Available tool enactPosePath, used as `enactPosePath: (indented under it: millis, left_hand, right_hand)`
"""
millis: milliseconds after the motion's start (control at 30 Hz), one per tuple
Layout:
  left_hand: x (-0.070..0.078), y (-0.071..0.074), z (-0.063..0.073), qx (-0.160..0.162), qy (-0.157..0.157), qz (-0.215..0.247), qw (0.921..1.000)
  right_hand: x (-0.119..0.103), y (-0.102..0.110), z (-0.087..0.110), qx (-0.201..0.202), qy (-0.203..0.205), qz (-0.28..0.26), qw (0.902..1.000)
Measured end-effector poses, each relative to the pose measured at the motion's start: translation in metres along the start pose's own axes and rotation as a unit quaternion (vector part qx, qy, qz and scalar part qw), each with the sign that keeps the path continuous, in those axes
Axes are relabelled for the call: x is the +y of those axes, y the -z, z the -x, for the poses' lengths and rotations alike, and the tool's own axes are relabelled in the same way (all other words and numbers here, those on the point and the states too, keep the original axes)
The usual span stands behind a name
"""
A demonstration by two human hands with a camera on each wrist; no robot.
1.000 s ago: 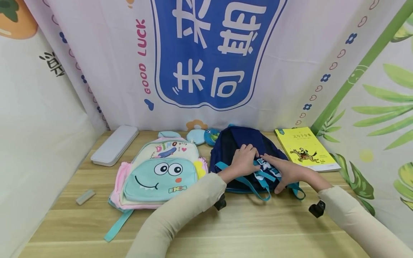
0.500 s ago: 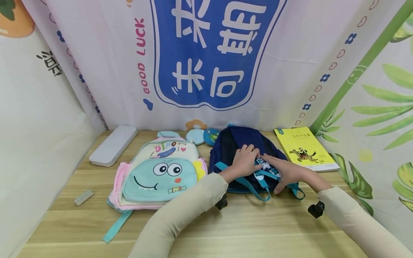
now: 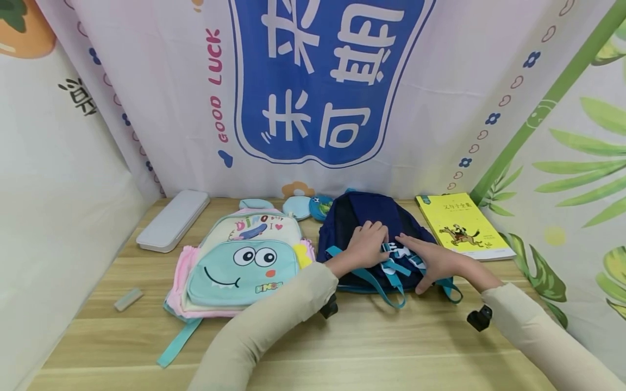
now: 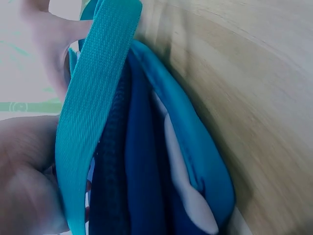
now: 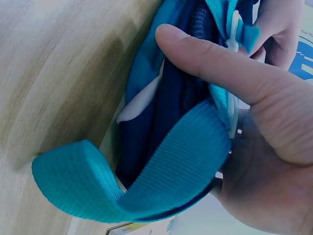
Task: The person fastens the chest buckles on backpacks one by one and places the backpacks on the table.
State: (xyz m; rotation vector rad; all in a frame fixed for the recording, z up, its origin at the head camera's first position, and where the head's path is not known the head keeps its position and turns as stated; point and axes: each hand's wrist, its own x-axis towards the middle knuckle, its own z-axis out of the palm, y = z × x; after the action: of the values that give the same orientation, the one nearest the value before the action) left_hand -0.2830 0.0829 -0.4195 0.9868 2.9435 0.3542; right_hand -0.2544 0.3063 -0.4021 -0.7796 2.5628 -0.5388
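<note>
A dark navy backpack (image 3: 359, 209) lies on the table with its teal straps (image 3: 374, 282) and white plastic buckles (image 3: 402, 252) facing up. From the left, my left hand (image 3: 367, 244) reaches over it and grips a buckle strap, its fingertips partly hidden. My right hand (image 3: 435, 260) arches over the strap and buckle at the bag's right side and grips there, fingers on top. In the right wrist view, its thumb (image 5: 195, 51) lies along the bag's lower edge, above a loose teal strap loop (image 5: 161, 171). A wide teal strap (image 4: 98, 107) crosses the left wrist view.
To the left lies a pink and mint dinosaur backpack (image 3: 235, 271), its strap trailing forward. A white case (image 3: 173, 220) and a small eraser-like block (image 3: 128, 299) sit farther left. A yellow book (image 3: 462, 225) lies at the back right, near the curtain.
My left hand has shifted slightly left and toward me, the teal strap moving with it. More of the white buckle shows between the hands. My right hand stays in place.
</note>
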Motion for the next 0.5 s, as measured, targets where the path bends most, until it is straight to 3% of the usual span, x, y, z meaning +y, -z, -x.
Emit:
enactPosePath:
  millis: [300,500]
  left_hand:
    - [-0.013,0.007,0.013,0.003,-0.010,0.040,0.9992]
    - [-0.021,0.012,0.022,0.010,-0.010,0.036,0.9993]
  right_hand:
    - [0.001,-0.002,0.000,0.003,0.004,0.008,1.0000]
    - [0.000,-0.002,-0.001,0.005,0.008,0.006,0.9999]
